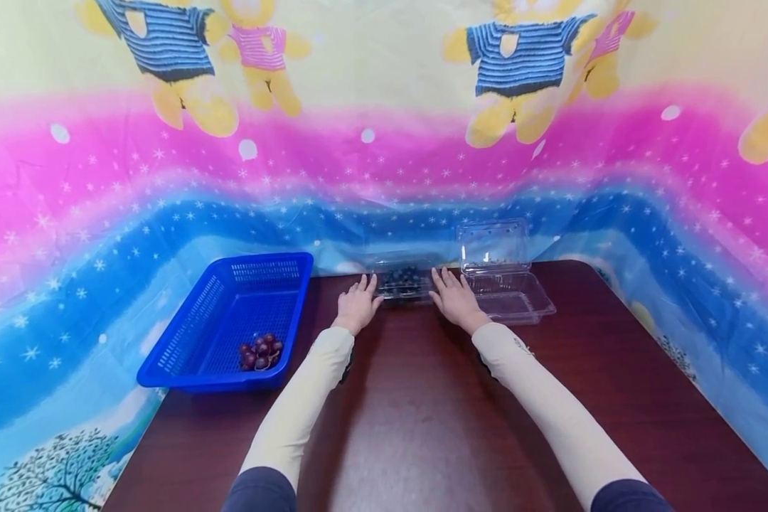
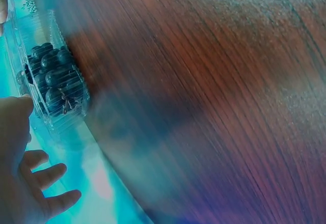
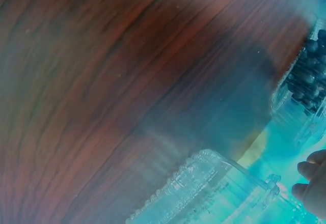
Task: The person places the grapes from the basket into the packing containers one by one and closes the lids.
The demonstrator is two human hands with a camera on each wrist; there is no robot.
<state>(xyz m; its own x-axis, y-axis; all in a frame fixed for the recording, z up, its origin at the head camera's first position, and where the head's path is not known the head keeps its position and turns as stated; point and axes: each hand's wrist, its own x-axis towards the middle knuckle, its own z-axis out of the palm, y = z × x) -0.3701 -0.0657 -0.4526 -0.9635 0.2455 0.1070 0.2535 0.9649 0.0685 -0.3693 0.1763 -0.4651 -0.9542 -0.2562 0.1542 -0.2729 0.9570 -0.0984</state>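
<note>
Left hand [image 1: 357,306] and right hand [image 1: 456,301], fingers extended, gripping nothing, flank the fruit box [image 1: 397,298] at frame centre, so we'd press both ends evenly, clear of the empty box [image 1: 515,306].

Head view high, wrist views close
</note>
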